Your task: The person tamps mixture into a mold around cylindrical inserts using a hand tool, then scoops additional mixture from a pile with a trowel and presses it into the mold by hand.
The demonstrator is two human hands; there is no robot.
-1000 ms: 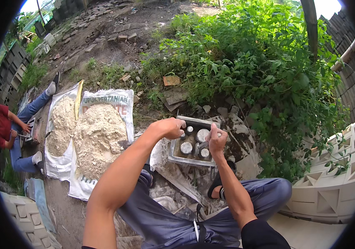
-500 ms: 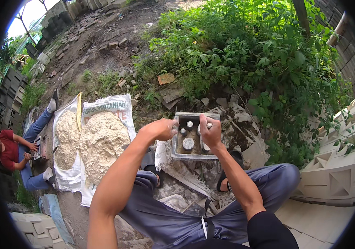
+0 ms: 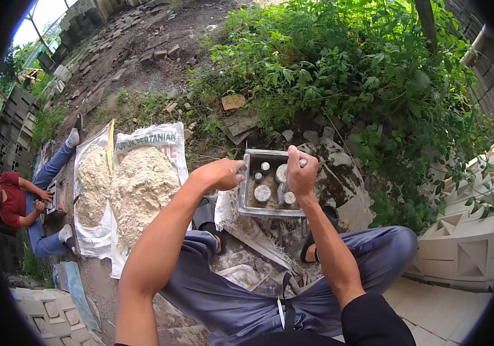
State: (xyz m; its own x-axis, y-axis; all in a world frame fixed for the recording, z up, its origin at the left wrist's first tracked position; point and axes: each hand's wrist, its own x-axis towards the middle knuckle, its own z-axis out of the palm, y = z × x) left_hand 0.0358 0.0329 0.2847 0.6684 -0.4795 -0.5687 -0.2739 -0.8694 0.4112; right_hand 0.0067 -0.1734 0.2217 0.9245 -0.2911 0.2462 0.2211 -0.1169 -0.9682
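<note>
In front of me, between my feet, is a square grey box mould (image 3: 270, 213) with several round pale-topped posts (image 3: 262, 194) standing inside. Fine, light material dusts its floor. My left hand (image 3: 224, 174) is closed, its curled fingers at the mould's left rim. Over the mould's right side, my right hand (image 3: 301, 174) is wrapped around a short grey tool (image 3: 283, 193). One rounded end shows above the fist, and its lower part reaches down among the posts. My fist hides the tool's middle and part of the right wall, so its exact kind is unclear.
Left of me, white woven sacks (image 3: 180, 144) lie under heaps of pale powder (image 3: 146, 190). Beyond them a person in a red shirt (image 3: 11, 199) works at another mould (image 3: 56, 197). Leafy plants (image 3: 328, 75) grow ahead, and stacked pale blocks (image 3: 472, 254) stand at right.
My right hand has moved slightly up and to the right with the tool, exposing more of its lower part. My left hand stays at the left rim. The co-worker's hands have shifted a little.
</note>
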